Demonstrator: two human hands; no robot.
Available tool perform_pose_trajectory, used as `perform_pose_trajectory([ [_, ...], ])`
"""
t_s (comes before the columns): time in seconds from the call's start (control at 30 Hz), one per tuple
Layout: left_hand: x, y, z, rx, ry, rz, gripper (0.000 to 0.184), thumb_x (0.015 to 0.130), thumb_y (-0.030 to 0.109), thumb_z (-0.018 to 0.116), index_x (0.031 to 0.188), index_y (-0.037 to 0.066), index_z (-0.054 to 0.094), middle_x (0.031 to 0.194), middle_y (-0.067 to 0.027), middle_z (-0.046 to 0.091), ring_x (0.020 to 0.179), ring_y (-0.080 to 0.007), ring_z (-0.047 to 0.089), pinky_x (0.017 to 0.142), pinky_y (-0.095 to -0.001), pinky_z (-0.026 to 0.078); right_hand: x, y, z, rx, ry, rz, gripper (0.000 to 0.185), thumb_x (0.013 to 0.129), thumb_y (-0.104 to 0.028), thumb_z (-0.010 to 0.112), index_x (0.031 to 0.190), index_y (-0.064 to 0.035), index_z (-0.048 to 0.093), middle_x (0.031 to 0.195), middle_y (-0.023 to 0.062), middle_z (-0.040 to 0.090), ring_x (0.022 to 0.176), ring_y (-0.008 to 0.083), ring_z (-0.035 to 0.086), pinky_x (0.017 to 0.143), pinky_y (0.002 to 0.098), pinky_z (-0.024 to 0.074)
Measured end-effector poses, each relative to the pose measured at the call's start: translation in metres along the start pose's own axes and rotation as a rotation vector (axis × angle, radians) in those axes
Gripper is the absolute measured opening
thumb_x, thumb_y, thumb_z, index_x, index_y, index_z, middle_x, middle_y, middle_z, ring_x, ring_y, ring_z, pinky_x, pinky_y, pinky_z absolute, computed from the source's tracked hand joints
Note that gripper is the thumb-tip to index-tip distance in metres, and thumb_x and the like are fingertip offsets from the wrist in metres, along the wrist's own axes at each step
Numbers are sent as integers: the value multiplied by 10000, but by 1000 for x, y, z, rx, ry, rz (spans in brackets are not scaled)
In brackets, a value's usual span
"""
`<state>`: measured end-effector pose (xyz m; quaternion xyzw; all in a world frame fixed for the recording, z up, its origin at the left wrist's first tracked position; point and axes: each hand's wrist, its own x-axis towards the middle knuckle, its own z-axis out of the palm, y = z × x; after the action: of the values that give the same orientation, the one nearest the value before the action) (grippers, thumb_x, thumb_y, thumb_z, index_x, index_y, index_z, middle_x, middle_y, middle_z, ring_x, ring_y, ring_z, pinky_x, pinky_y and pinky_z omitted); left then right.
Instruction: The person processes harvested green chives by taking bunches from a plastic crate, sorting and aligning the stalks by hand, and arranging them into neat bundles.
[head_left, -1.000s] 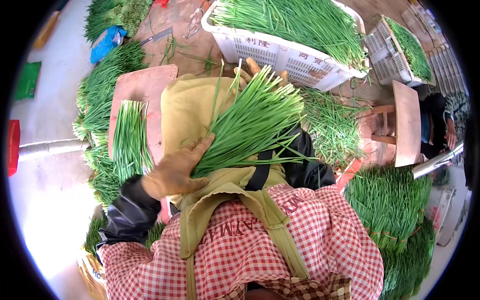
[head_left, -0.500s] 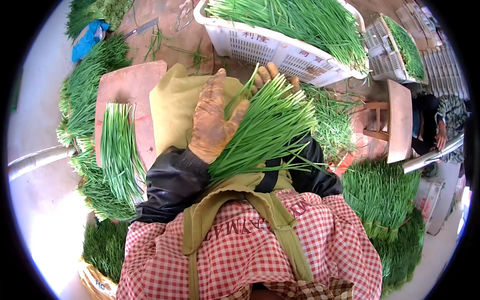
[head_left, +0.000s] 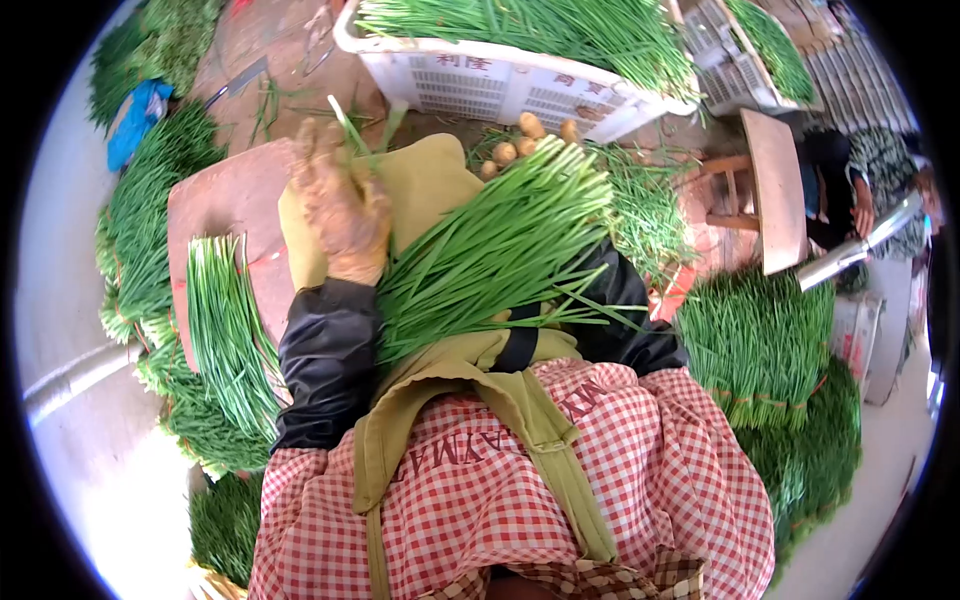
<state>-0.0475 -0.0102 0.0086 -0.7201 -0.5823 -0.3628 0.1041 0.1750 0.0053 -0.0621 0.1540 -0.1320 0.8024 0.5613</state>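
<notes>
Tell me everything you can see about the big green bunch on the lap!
The bunch is many long, thin green stalks with paler ends. It lies slanted over olive cloth, pale ends pointing away and rightward, some blades straying loose. No band shows on it. The right hand is behind it, only fingers showing.

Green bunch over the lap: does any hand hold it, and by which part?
The right hand holds the green bunch near its pale ends; the palm is hidden.
</notes>
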Motion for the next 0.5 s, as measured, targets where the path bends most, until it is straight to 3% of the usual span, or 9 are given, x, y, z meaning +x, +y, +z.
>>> perform_pose_trajectory([
  [0.03,6,7,1,33,79,45,346,800,97,642,1127,18,559,1033,-135,639,979,-318,591,882,-397,458,0,-5,1,60,-26,51,613,992,-503,266,1325,-35,478,1050,91,640,1137,313,506,1043,487,384],
  [0.1,12,24,2,-766,-118,-32,428,863,164,629,1234,-2,499,1059,-126,626,1002,-249,586,918,-335,445,4,-13,11,64,-22,118,605,989,-510,292,1286,-37,524,1038,82,648,1116,304,537,1027,457,411],
  [0.13,16,33,-1,-775,-128,-23,428,863,164,629,1234,-2,499,1059,-126,626,1002,-249,586,918,-335,445,8,-17,16,53,-10,132,602,988,-510,296,1279,-37,527,1033,81,649,1109,299,539,1025,454,411],
  [0.23,36,68,-12,-1351,-773,-574,528,927,294,592,1330,4,413,1195,-120,570,1081,-199,548,963,-283,414,6,-27,27,7,97,170,594,985,-512,308,1258,-37,538,1017,75,651,1087,281,548,1019,446,408],
  [0.27,30,66,-6,-1346,-787,-567,528,927,294,592,1330,4,413,1195,-120,570,1081,-199,548,963,-283,414,5,-28,28,-9,144,192,592,984,-512,311,1251,-37,542,1012,73,652,1080,275,550,1017,444,407],
  [0.3,17,58,4,-1689,-804,-934,576,920,322,600,1356,10,388,1235,-117,550,1110,-199,533,977,-293,414,4,-30,29,-38,198,215,589,983,-513,315,1244,-37,545,1007,71,652,1072,270,553,1015,441,406],
  [0.37,-5,51,14,-2016,-772,-1332,625,914,351,608,1381,16,363,1275,-114,530,1139,-200,517,990,-303,415,2,-30,32,-115,324,279,585,981,-514,323,1230,-37,552,997,67,654,1058,258,558,1011,436,405],
  [0.47,-39,45,17,-1953,-1250,-1254,792,870,573,565,1403,23,361,1350,-107,474,1192,-215,484,1023,-348,405,-3,-43,34,-351,569,387,578,978,-515,334,1209,-37,563,981,61,656,1036,241,567,1005,427,402],
  [0.5,-48,42,20,-1845,-1226,-1285,803,861,622,532,1381,25,401,1324,-112,500,1177,-229,499,1015,-351,410,-4,-54,36,-504,638,395,576,977,-515,338,1202,-37,566,976,60,656,1029,235,569,1003,425,401],
])
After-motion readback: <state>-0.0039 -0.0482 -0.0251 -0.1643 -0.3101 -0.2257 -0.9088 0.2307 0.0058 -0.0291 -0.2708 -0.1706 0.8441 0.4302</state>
